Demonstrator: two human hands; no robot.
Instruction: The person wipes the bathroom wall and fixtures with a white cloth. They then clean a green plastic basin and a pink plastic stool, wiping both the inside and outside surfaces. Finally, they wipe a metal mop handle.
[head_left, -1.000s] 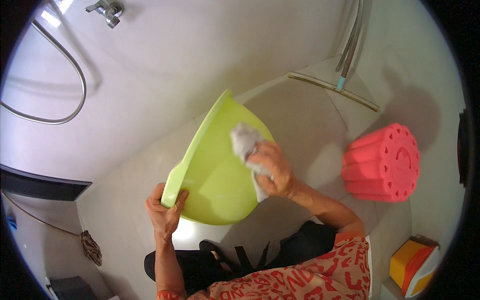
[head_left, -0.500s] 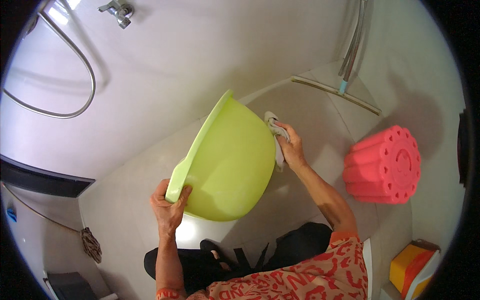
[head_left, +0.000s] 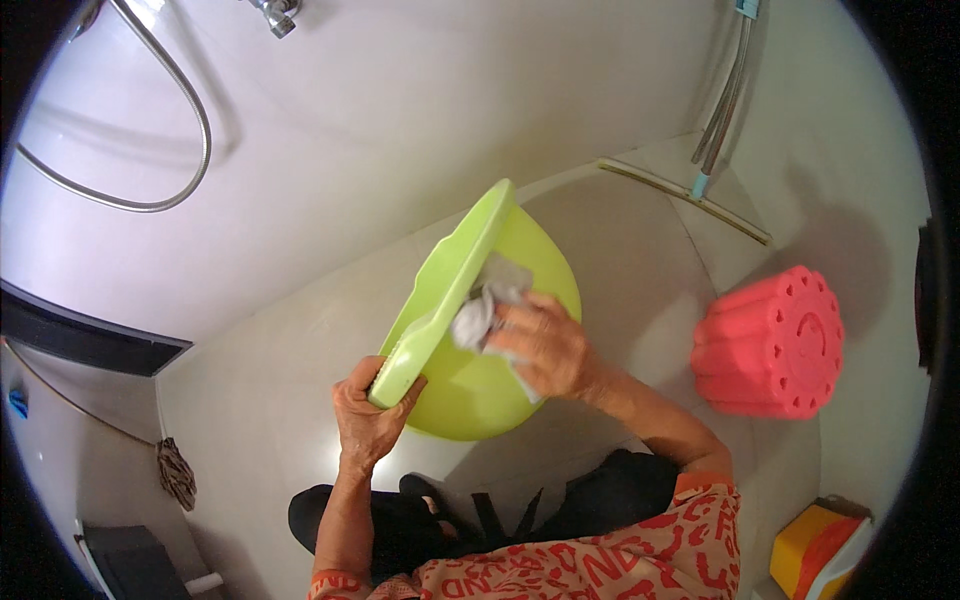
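A large lime-green plastic basin (head_left: 470, 405) is tipped on its side in front of me, its rim facing the far left and its rounded outside toward my right. My left hand (head_left: 372, 418) is closed round the lower end of the rim, thumb on the outer side. Against the outside of the basin, just below the rim, my right hand (head_left: 548, 345) presses a crumpled grey-white cloth (head_left: 478, 318). That hand is a little blurred, and its fingers are bent over the cloth. Most of the basin's inside is hidden.
A pink fluted stool (head_left: 745, 345) lies on its side at the right. Beyond it a floor squeegee (head_left: 690, 198) leans by the wall. A mop (head_left: 176, 474) is at the left, a shower hose (head_left: 200, 130) at the upper left, a yellow-and-red box (head_left: 815, 548) at the lower right.
My right hand has moved the cloth leftward, from the basin's far right side to just under its rim. The basin has turned and shifted slightly right with my left hand.
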